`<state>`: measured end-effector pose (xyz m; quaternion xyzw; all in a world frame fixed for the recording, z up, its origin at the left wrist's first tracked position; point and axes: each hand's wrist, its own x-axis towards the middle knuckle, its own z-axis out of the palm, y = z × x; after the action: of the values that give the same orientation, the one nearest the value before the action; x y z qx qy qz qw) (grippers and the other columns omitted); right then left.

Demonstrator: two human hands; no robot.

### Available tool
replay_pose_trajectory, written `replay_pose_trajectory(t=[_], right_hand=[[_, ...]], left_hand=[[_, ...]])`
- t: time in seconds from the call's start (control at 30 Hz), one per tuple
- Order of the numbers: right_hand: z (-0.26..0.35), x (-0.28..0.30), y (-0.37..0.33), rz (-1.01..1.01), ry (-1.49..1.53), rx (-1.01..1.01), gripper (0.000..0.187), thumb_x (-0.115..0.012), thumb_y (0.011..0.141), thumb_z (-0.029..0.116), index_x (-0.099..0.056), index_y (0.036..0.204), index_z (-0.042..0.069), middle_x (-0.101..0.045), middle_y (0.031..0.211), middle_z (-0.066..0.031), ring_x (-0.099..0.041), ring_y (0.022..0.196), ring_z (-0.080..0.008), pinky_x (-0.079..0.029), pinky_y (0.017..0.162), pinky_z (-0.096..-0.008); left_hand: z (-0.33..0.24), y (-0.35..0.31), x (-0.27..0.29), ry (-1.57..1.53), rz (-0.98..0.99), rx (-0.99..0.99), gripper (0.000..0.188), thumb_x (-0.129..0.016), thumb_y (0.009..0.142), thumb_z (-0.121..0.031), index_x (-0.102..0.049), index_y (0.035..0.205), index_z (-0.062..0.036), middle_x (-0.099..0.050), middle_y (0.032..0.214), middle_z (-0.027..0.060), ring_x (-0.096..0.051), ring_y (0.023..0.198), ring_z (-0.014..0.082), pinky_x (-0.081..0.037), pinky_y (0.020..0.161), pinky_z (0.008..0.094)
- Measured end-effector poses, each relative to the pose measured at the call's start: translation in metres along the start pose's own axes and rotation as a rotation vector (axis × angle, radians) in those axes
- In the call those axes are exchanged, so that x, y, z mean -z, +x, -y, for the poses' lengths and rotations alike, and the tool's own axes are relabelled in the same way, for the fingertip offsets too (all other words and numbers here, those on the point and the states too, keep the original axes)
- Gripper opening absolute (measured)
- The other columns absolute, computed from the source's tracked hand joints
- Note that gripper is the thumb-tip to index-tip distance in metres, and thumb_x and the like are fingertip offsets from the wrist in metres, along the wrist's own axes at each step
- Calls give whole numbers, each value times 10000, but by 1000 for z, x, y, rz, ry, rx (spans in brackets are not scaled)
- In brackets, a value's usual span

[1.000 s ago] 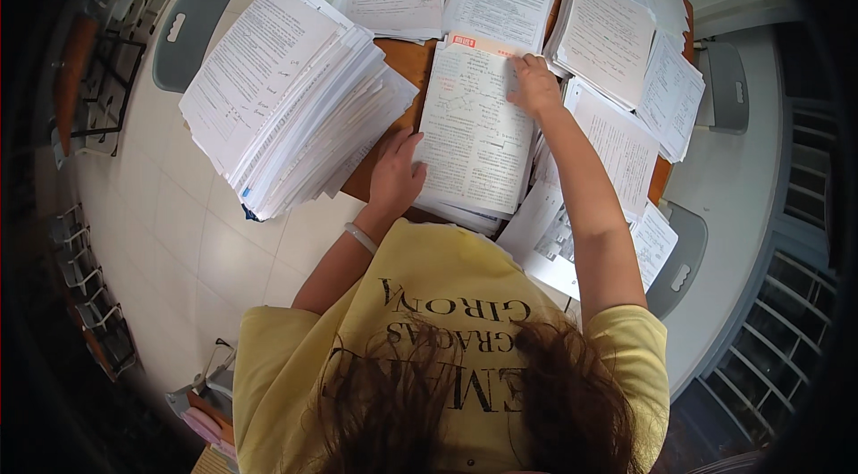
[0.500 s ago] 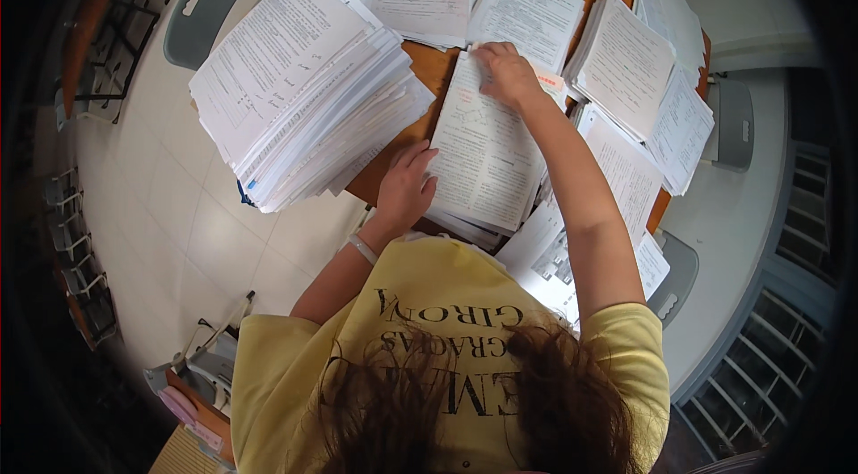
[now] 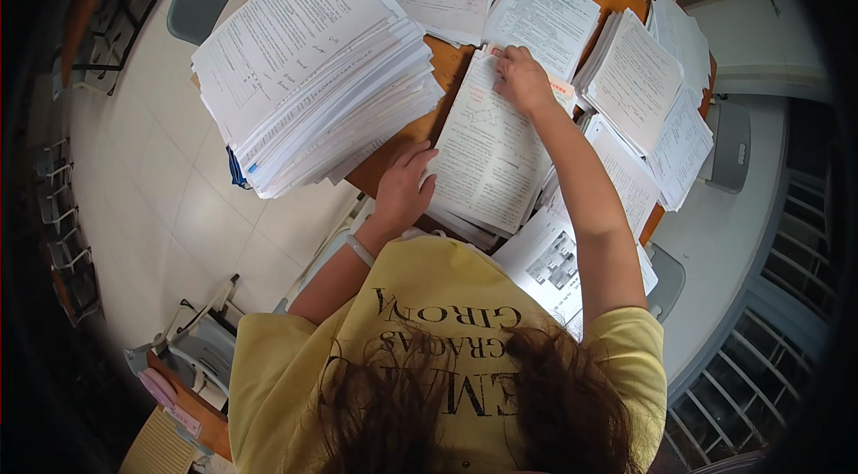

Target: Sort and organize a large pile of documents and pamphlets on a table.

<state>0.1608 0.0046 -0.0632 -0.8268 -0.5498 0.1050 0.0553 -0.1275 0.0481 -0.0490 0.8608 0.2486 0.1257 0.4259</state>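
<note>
Low in the frame's centre, the left hand (image 3: 402, 192) lies flat, fingers spread, on the near left edge of the middle paper stack (image 3: 487, 152), whose long axis runs up and slightly right. Beyond it, the right hand (image 3: 525, 81) presses the stack's far end, fingers curled, seemingly pinching the top sheet. A tall paper pile (image 3: 308, 63) crowds the upper left; smaller stacks (image 3: 639, 81) sit right.

table (image 3: 451, 72): mostly hidden by papers | print: too small
</note>
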Motion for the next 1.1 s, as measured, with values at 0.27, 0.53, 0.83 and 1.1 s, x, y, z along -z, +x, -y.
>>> replay_pose_trajectory(t=[0.27,0.53,0.83,1.1], right_hand=[[-2,3,-25,-54,-77,15,314,-632,702,101,-605,1008,35,-552,1120,-73,-488,1056,-233,-456,872,-339],[9,-17,9,-22,-107,115,295,-563,743,58,-594,1036,49,-553,1121,-52,-489,1063,-226,-471,841,-340],[4,9,15,171,-140,100,247,-601,739,86,-647,981,79,-614,1004,-62,-527,1010,-248,-461,844,-342],[-32,143,-83,-208,596,-62,137,-553,850,43,-653,914,-26,-660,870,-109,-606,799,-159,-459,750,-257]], left_hand=[[-14,10,-4,25,23,-130,342,-609,759,-34,-564,1098,-25,-529,1211,123,-500,1074,324,-423,912,371],[-21,-2,-3,9,42,-101,345,-613,762,-36,-560,1104,-32,-526,1204,121,-492,1086,319,-417,918,376],[-7,-16,-1,-86,18,34,377,-610,760,-25,-547,1132,-34,-525,1208,126,-500,1071,325,-421,903,378],[4,5,-13,-701,-278,259,485,-638,821,-115,-453,1253,3,-514,1226,167,-471,1156,219,-364,978,331]])
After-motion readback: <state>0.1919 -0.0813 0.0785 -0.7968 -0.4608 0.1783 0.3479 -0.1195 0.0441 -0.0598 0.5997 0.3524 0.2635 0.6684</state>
